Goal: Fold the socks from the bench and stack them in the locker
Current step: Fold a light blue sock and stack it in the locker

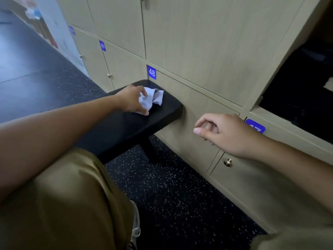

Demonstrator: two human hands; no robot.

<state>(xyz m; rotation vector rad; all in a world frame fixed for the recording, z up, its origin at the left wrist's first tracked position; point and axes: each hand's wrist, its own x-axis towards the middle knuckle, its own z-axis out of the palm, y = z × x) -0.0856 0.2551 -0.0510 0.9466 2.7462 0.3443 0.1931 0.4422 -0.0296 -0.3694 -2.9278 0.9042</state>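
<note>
Pinching the crumpled pale grey sock (151, 100) between thumb and curled fingers, the left hand (132, 100) holds it down on the far end of the black bench (126, 123), evidently to lift it for folding. Nearer the camera and to the right of that grip, the right hand (221, 131) hangs loosely curled and holding nothing, apart from the sock and in front of closed locker door 48 (194, 112). Further right of the grip, an open locker (304, 83) shows a dark interior, judged to be the stacking place; its contents cannot be made out.

Beige wooden locker doors (207, 42) with blue number plate 48 (151, 72) above dark speckled floor (173, 192).
</note>
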